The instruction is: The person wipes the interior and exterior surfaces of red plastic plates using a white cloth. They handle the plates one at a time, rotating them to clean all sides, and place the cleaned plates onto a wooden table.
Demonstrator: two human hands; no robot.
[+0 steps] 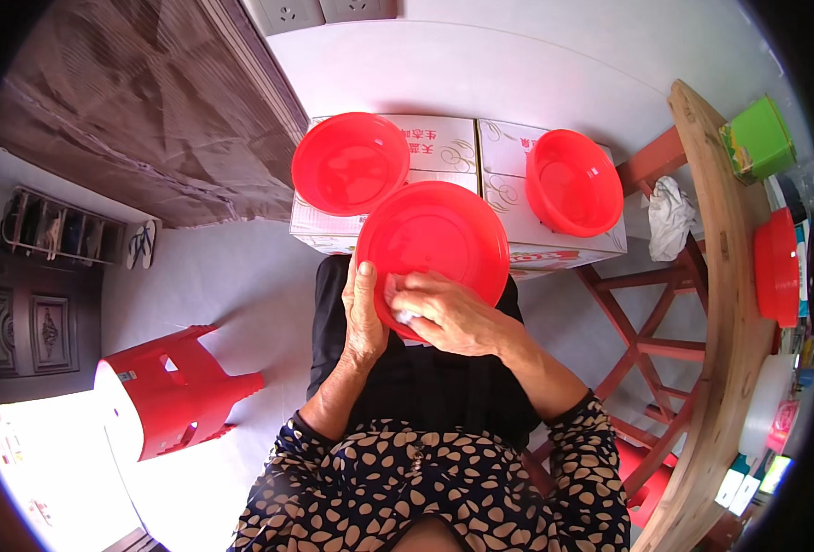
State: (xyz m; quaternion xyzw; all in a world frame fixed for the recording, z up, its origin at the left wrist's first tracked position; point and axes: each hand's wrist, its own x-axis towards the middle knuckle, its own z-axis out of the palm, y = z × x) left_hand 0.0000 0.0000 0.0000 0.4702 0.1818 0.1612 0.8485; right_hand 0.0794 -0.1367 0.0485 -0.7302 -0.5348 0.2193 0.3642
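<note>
A red plastic basin (444, 230) is tilted toward me above my lap. My left hand (365, 317) grips its near left rim, thumb on the upper side. Inside the basin, my right hand (444, 311) is closed around a crumpled white cloth or tissue (398, 293), pressed against the wall near the left hand. Part of that white wad is hidden under my fingers. Beyond, a second red basin (352, 166) rests on the white boxes to the left. A third, smaller-looking red basin (574, 184) stands on them to the right.
White cardboard boxes (444, 138) sit against the wall ahead. On the right is a wooden table (733, 276) with a green container (758, 138) and red tub (777, 267); crumpled white cloth (670, 219) hangs by its leg. A red stool (172, 391) lies on its side at left.
</note>
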